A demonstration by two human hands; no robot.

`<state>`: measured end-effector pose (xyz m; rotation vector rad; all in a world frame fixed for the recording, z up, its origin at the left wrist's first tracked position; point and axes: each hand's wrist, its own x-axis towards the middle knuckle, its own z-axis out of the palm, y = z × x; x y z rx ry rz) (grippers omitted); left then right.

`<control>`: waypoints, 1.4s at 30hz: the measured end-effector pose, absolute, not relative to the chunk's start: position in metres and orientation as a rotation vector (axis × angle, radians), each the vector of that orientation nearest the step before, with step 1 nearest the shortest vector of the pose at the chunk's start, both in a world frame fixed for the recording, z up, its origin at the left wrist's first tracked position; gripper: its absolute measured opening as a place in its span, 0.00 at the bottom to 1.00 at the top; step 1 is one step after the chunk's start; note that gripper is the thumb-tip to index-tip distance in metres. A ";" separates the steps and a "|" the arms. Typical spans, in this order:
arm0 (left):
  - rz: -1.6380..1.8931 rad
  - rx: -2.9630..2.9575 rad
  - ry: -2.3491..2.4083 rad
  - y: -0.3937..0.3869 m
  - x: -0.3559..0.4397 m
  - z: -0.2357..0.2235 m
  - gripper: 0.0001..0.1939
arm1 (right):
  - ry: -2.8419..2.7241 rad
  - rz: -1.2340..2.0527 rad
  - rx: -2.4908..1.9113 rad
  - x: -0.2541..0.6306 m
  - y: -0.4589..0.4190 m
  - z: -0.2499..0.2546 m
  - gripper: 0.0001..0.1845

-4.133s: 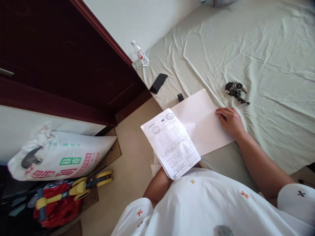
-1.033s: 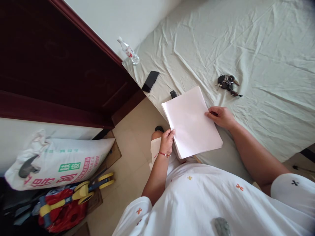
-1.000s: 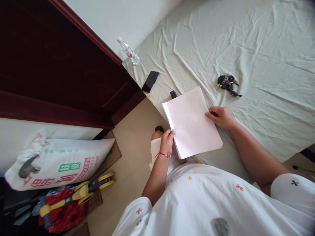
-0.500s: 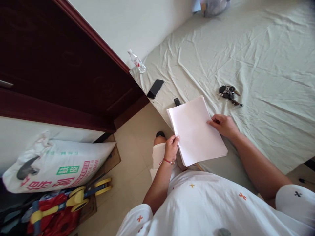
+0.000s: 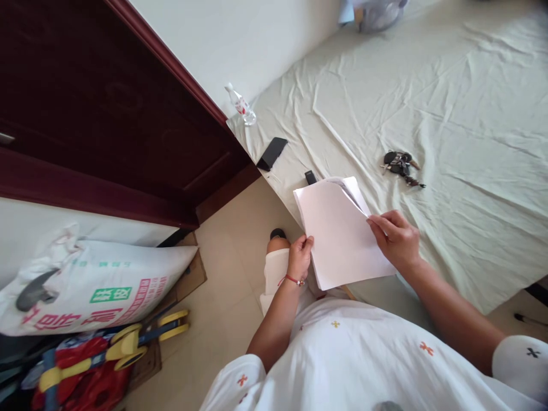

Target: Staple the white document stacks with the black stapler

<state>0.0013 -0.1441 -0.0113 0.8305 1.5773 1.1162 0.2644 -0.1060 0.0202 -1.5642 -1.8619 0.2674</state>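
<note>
A stack of white paper sheets (image 5: 338,234) lies at the near corner of a bed covered by a pale green sheet (image 5: 449,103). My left hand (image 5: 300,257) pinches the stack's left edge. My right hand (image 5: 396,237) grips the top sheet at its right edge and peels it up, so printed pages show beneath near the far corner.
A bunch of keys (image 5: 400,165) lies on the bed beyond my right hand. A black phone (image 5: 272,153), a small black object (image 5: 310,177) and a plastic bottle (image 5: 242,105) sit near the bed's left edge. A dark wooden door (image 5: 107,108), a printed sack (image 5: 98,279) and toys (image 5: 98,359) stand on the left.
Earlier my left hand held a printed sheet; then it came to the stack's left edge. My right hand has now lifted the top sheet from its right side.
</note>
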 end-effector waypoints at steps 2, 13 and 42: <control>1.119 0.834 1.578 -0.144 0.002 -0.011 0.30 | -1.848 0.253 -1.581 0.264 -0.106 0.019 0.20; 1.093 0.947 1.596 -0.144 -0.005 -0.019 0.28 | -1.884 0.459 -1.465 0.245 -0.117 0.023 0.18; 1.121 0.912 1.601 -0.141 -0.004 -0.022 0.28 | -1.736 1.008 -1.559 0.239 -0.101 0.051 0.18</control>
